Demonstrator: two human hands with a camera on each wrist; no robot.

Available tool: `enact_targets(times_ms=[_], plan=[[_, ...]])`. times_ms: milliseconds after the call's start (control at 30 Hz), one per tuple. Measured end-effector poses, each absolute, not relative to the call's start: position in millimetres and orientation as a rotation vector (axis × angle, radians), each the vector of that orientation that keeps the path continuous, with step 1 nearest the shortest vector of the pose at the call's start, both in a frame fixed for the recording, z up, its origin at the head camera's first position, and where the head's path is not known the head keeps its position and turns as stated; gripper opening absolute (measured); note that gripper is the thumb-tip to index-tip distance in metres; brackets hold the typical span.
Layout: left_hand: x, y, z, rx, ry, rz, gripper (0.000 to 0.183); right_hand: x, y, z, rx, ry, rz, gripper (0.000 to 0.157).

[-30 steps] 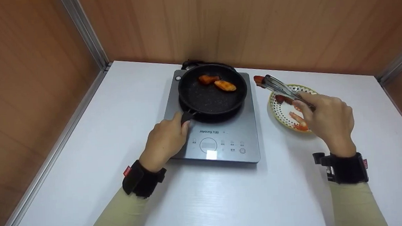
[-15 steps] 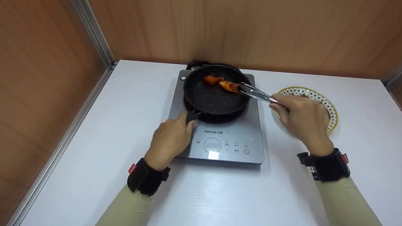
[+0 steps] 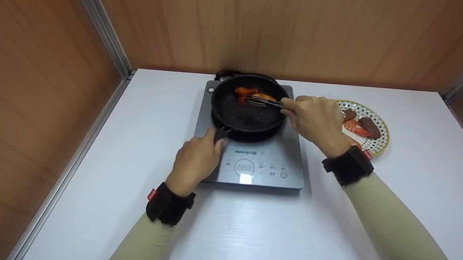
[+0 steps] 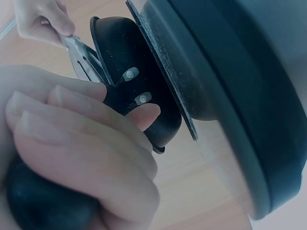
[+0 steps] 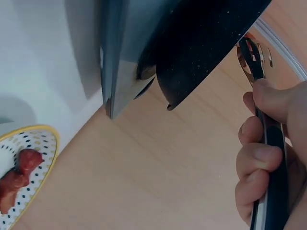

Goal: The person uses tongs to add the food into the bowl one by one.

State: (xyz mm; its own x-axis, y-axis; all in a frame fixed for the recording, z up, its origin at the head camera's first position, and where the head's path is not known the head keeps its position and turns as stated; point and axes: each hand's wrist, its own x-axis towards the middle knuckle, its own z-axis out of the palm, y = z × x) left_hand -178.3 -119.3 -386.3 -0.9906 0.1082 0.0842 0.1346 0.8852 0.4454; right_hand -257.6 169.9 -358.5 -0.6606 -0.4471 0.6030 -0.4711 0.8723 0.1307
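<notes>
My left hand (image 3: 195, 158) grips the black handle (image 3: 220, 134) of a frying pan (image 3: 247, 120), its fingers curled round it in the left wrist view. The pan sits on a grey induction cooker (image 3: 272, 159). With my right hand (image 3: 315, 119) I hold metal tongs (image 3: 264, 102) with a dark handle; in the right wrist view the fingers wrap round that handle (image 5: 275, 163). The tongs' tips are low inside the pan, at a reddish piece of food (image 3: 241, 100). Beside it lie a browned drumstick (image 3: 246, 91) and a yellow-orange piece of food (image 3: 266, 97), partly covered by the tongs.
A dotted plate (image 3: 384, 138) with a yellow rim stands right of the cooker. Brown meat slices (image 3: 370, 128) and orange-red shrimp (image 3: 354, 128) lie on it, partly behind my right wrist. A wooden panel (image 3: 289, 30) rises behind the white table (image 3: 238, 234).
My right hand has moved left from over the plate to the pan, carrying a reddish piece in the tongs. The tips now sit lower in the pan. The left hand keeps its grip.
</notes>
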Motion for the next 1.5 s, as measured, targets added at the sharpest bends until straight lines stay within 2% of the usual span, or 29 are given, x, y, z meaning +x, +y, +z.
enact_targets(times_ms=[400,700,900,1100,1200,1367,1500], plan=[[-177.8,-117.4,-386.1,-0.218,-2.987,-0.721,0.037,-276.9,135.5,-360.8,0.593,-2.458,-0.055,0.019],[-177.5,-116.7,-385.7,-0.212,-2.99,-0.728,0.037,-287.4,120.9,-369.3,0.608,-2.466,-0.071,0.018],[-177.5,-116.7,-385.5,-0.202,-2.998,-0.733,0.037,-290.2,113.0,-373.2,0.583,-2.491,-0.079,0.028],[-177.8,-116.3,-386.3,-0.189,-2.99,-0.747,0.038,-289.4,109.3,-373.2,0.591,-2.516,-0.081,0.024],[-178.2,-116.3,-386.7,-0.186,-2.987,-0.744,0.037,-288.0,107.8,-372.9,0.592,-2.519,-0.061,0.027],[-178.8,-117.0,-387.2,-0.19,-2.989,-0.72,0.038,-286.8,107.2,-372.9,0.603,-2.547,-0.045,0.017],[-178.7,-117.8,-387.0,-0.173,-3.005,-0.711,0.039,-287.6,107.0,-372.7,0.614,-2.568,-0.039,0.022]])
